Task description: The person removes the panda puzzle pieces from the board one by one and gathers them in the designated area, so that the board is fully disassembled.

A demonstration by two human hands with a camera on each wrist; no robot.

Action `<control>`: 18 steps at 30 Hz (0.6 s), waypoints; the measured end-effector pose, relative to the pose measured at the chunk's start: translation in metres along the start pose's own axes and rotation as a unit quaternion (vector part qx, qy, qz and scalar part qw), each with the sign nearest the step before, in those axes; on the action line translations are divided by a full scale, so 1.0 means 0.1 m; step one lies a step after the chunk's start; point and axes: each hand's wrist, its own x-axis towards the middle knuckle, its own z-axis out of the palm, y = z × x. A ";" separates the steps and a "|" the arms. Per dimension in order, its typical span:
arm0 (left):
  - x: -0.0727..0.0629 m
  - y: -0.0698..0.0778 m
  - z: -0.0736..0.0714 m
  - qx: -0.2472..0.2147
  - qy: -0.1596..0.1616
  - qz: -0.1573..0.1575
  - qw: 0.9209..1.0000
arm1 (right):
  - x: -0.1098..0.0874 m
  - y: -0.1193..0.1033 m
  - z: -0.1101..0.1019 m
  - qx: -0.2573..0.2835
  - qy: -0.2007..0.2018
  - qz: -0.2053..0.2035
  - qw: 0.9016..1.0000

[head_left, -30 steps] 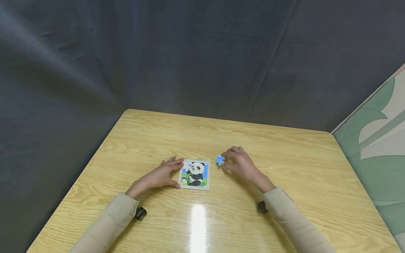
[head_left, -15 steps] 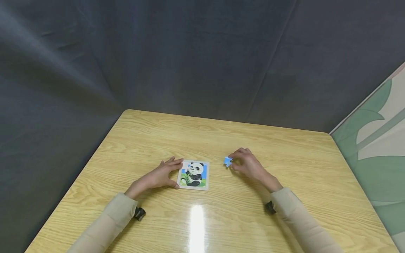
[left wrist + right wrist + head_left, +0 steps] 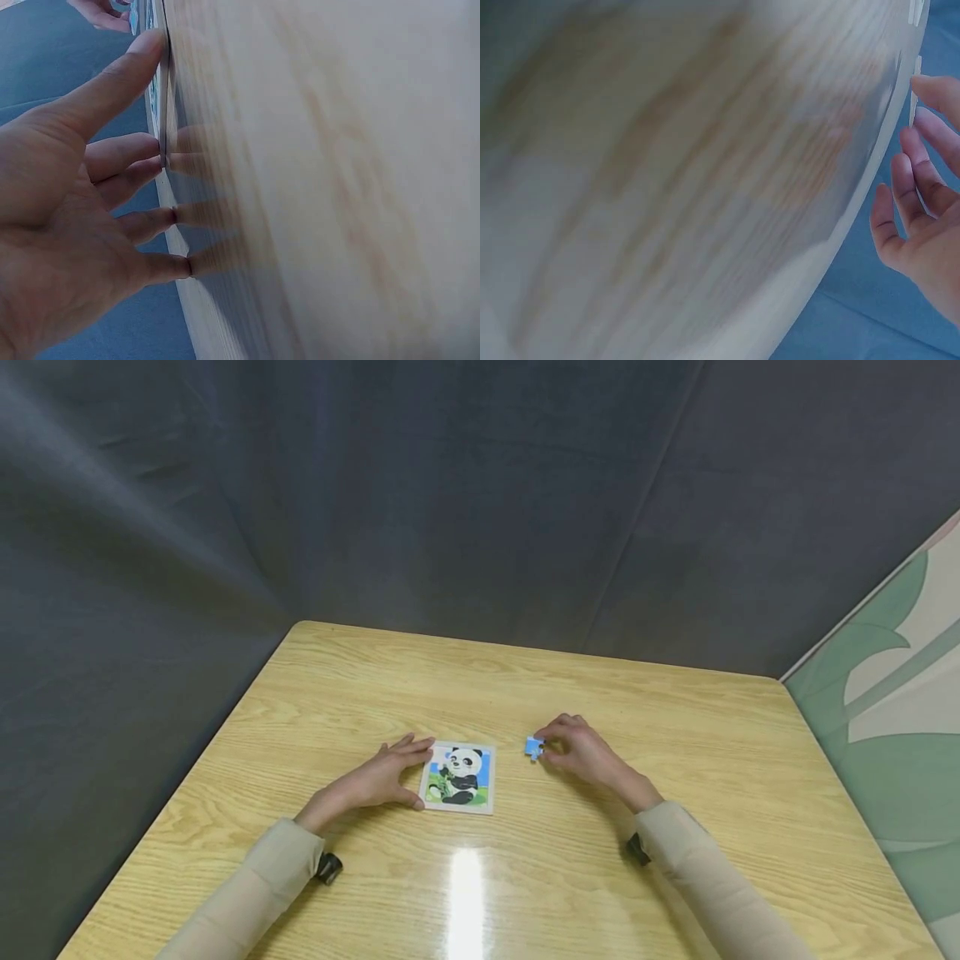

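Head view: blue puzzle piece (image 3: 532, 747), pinched by fingers of right hand (image 3: 588, 756), has been nudged slightly back toward panda board (image 3: 460, 777), apart from it, so likely unplaced; board edge touched by left hand (image 3: 378, 775), fingers spread.

A wood-grain table (image 3: 352, 685) fills the near middle, a bright streak of glare (image 3: 466, 906) on its near part. A dark curtain (image 3: 465, 510) hangs along its far and left sides; a green-and-white panel (image 3: 885, 693) borders the right.
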 end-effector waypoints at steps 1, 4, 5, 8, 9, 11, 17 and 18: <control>0.00 0.00 0.00 -0.001 0.000 0.000 1.000 | 0.02 0.00 0.01 0.000 -0.002 -0.001 1.000; 0.00 -0.01 0.01 -0.001 0.001 0.001 1.000 | 0.07 -0.01 0.05 0.001 -0.007 0.002 1.000; 0.00 -0.01 0.01 -0.001 0.001 0.001 1.000 | 0.08 -0.01 0.05 0.000 -0.010 0.004 1.000; 0.00 -0.02 0.02 0.000 0.003 -0.001 1.000 | 0.13 -0.04 0.08 0.001 -0.018 0.010 1.000; 0.00 -0.01 0.02 0.001 0.004 0.000 1.000 | 0.15 -0.04 0.08 0.001 -0.020 0.011 1.000; 0.00 -0.01 0.02 0.000 0.004 -0.001 1.000 | 0.17 -0.06 0.09 0.001 -0.028 0.015 1.000; -0.01 0.01 0.01 0.000 0.002 -0.004 1.000 | 0.22 -0.05 0.10 -0.008 -0.044 0.013 0.999; -0.01 0.01 0.01 0.001 0.002 -0.005 1.000 | 0.23 -0.04 0.10 -0.010 -0.045 0.013 0.999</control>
